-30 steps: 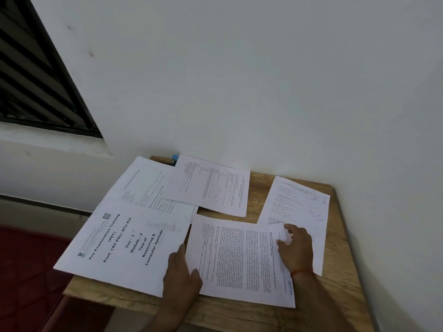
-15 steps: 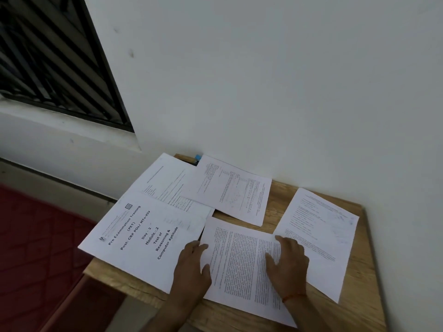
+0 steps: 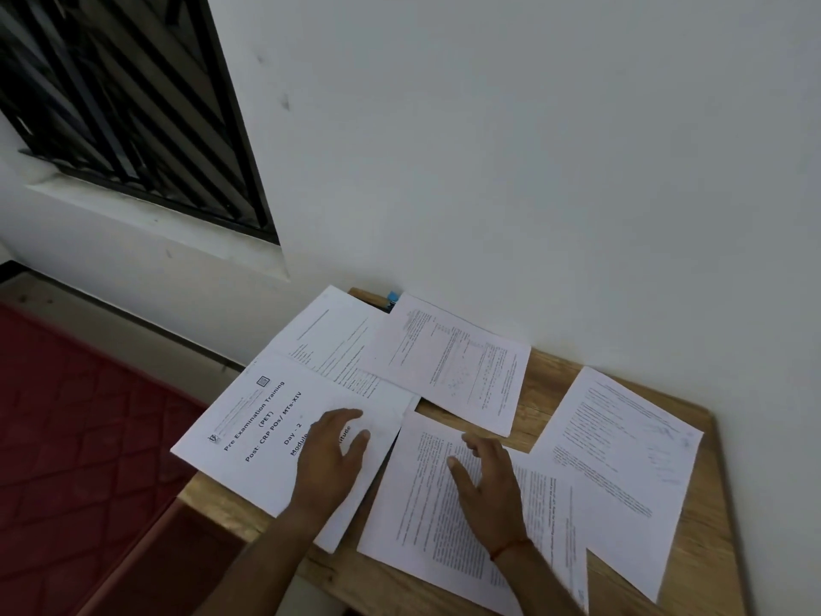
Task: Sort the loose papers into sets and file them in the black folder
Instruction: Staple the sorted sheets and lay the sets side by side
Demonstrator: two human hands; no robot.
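Observation:
Several loose printed sheets lie spread on a small wooden table (image 3: 546,380). My left hand (image 3: 331,460) rests flat, fingers spread, on the title sheet (image 3: 257,429) headed "Pre Examination Training", which overhangs the table's left edge. My right hand (image 3: 486,482) lies with straight fingers on the dense text sheet (image 3: 422,504) at the front middle. Behind them sit a sheet with sparse text (image 3: 328,335) and a sheet with small print (image 3: 448,362). Another sheet (image 3: 622,446) lies at the right. A dark edge (image 3: 382,306) with a blue bit (image 3: 393,297) peeks out under the back sheets; whether it is the black folder is unclear.
A white wall runs close behind and to the right of the table. A barred window (image 3: 124,104) with a sill is at the upper left. A red patterned mat (image 3: 80,437) covers the floor left of the table.
My left hand has moved from the seam between the two front sheets up onto the title sheet. My right hand slid left across the text sheet. The view has swung left.

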